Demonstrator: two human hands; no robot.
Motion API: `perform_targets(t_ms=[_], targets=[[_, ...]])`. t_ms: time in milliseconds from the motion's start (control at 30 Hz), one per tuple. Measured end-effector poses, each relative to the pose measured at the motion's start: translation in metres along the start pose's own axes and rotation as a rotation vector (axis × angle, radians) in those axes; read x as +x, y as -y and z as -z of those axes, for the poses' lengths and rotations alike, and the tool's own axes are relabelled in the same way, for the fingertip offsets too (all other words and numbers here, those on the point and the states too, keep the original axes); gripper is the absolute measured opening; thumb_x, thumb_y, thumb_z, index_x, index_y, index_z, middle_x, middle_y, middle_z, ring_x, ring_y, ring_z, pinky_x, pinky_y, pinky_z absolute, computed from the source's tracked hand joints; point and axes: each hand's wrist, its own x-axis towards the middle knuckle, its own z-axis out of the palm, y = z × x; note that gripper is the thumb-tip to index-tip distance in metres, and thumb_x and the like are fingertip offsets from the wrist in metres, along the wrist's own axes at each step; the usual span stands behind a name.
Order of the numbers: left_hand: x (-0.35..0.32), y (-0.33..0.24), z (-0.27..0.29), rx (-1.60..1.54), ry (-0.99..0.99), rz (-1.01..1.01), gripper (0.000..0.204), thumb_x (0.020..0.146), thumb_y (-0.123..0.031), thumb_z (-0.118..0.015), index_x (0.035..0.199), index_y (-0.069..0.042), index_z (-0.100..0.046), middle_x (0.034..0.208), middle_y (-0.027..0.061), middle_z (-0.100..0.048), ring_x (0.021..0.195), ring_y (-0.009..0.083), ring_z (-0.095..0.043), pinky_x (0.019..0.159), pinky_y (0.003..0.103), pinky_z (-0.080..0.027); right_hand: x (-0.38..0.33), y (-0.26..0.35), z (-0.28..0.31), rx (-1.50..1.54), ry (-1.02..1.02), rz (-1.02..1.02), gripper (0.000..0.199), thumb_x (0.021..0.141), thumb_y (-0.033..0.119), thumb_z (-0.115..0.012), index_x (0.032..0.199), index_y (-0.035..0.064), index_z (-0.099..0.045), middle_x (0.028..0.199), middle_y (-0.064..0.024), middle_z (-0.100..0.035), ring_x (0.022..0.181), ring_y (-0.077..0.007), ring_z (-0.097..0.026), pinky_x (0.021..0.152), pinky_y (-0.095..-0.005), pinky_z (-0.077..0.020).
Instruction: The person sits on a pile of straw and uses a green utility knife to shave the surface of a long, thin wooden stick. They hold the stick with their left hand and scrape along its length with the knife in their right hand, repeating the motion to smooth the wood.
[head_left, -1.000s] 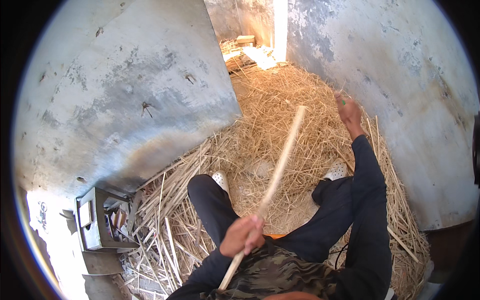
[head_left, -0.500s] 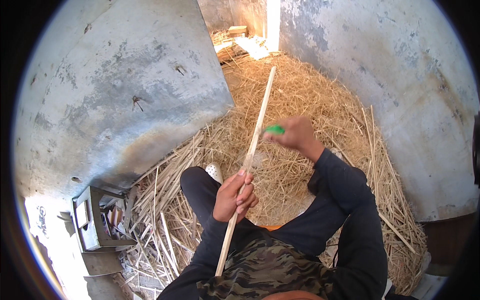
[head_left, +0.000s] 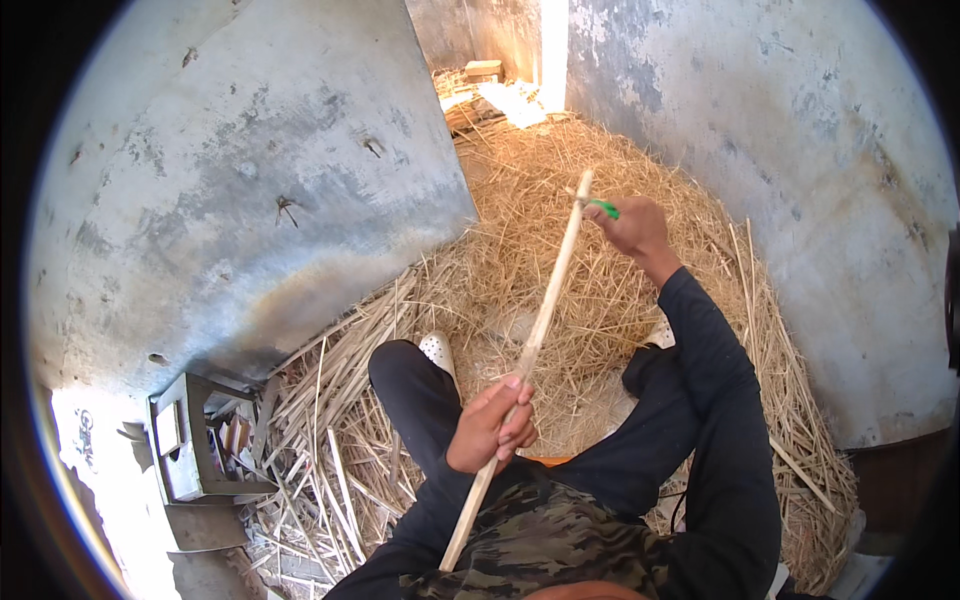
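A long pale wooden stick point(head_left: 545, 310) slants from my lap up toward the far end of the straw. My left hand point(head_left: 490, 425) grips it near its lower end, fingers wrapped around it. My right hand point(head_left: 630, 225) is at the stick's upper tip, closed on a small green-handled tool point(head_left: 604, 208) that touches the tip. I sit with knees bent in dark trousers, white shoes point(head_left: 437, 350) resting on the straw.
Loose straw point(head_left: 600, 290) covers the floor between grey concrete walls point(head_left: 250, 190). A small metal frame box point(head_left: 195, 440) stands at lower left. Wooden scraps point(head_left: 485, 75) lie at the far end by a bright doorway.
My right hand came in from the raised far position, took the green tool and now sits at the stick's tip. The stick tilted more upright then leaned right again.
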Motion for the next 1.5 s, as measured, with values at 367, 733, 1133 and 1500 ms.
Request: perform_targets(t_ms=[367,733,1133,1500], targets=[[0.006,-0.017,0.019,0.308,-0.097,-0.135,0.029,0.105,-0.030,-0.034,0.091,-0.008,-0.046,0.049,-0.0035,-0.039,0.035,0.0065,-0.033,0.035,0.018,-0.030,-0.028,0.027,0.018,0.312,-0.126,-0.056,0.066,0.087,0.072,-0.045,0.056,0.0146,-0.060,0.048,-0.0006,-0.051,0.041,-0.0138,-0.040,0.039,-0.0296,-0.0296],[0.018,-0.023,0.001,0.240,-0.061,-0.160,0.030,0.105,-0.032,-0.034,0.091,-0.008,-0.045,0.050,-0.0040,-0.036,0.036,0.0067,-0.030,0.041,0.018,-0.030,-0.046,0.090,0.014,0.272,-0.104,0.422,0.070,0.074,0.078,-0.053,0.052,0.0118,-0.049,0.044,-0.0035,-0.044,0.036,-0.0219,-0.044,0.038,-0.0367,-0.0342],[0.013,-0.021,0.001,0.295,-0.031,-0.132,0.029,0.104,-0.032,-0.037,0.091,-0.008,-0.046,0.051,-0.0034,-0.037,0.037,0.0063,-0.032,0.038,0.019,-0.029,-0.060,0.094,0.018,0.238,-0.120,0.420,0.066,0.084,0.074,-0.047,0.051,0.0168,-0.054,0.040,0.0031,-0.041,0.033,-0.0125,-0.035,0.033,-0.0293,-0.0269],[0.007,-0.016,-0.003,0.252,-0.014,-0.124,0.028,0.105,-0.031,-0.035,0.091,-0.008,-0.044,0.050,-0.0042,-0.035,0.036,0.0064,-0.030,0.038,0.019,-0.028,-0.065,0.090,0.018,0.316,-0.055,0.289,0.066,0.083,0.074,-0.048,0.052,0.0164,-0.056,0.041,0.0047,-0.043,0.034,-0.0132,-0.038,0.035,-0.0295,-0.0285]])
